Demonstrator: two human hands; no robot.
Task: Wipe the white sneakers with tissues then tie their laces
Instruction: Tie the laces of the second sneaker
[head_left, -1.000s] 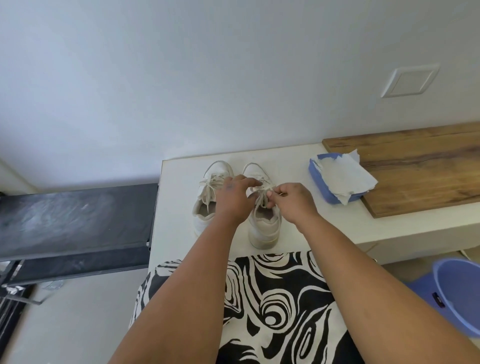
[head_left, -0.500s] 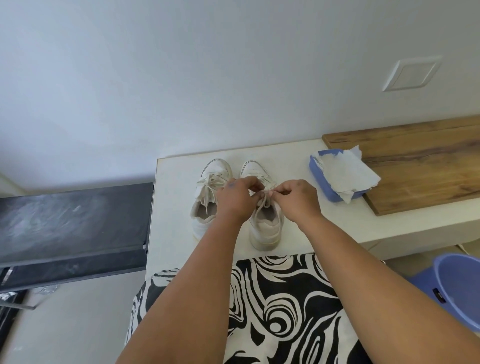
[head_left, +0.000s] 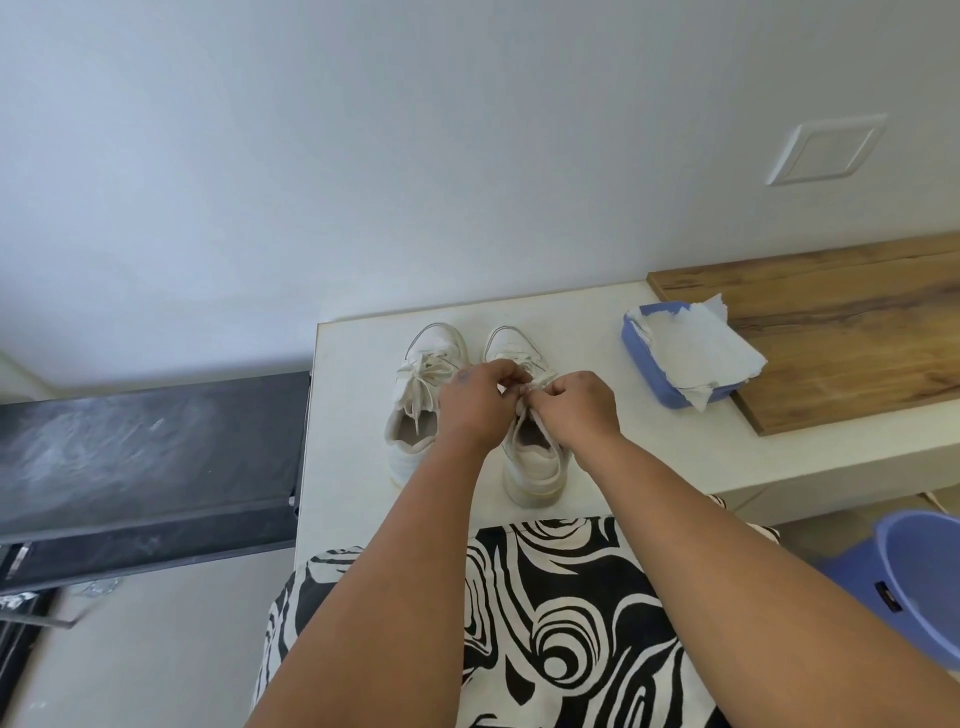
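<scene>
A: Where do we see the hands?

B: Both sit over the right sneaker (head_left: 532, 457). We see the left hand (head_left: 475, 402) and the right hand (head_left: 576, 410) with fingers curled, each pinching a piece of its laces (head_left: 537, 382) where the fingertips nearly meet.

A: And the other shoe?

B: The left sneaker (head_left: 415, 415) stands just beside the left hand's knuckles, its own laces lying loose over the tongue. Both shoes rest on the white counter (head_left: 343, 415), toes pointing away from the fingers.

A: Anything else close by?

B: Off beyond the right hand's knuckles we see a blue box (head_left: 652, 374) with tissues (head_left: 701, 353) spilling from it, leaning against a wooden board (head_left: 841, 332). A blue bucket (head_left: 919, 582) sits lower, well apart from the fingers.
</scene>
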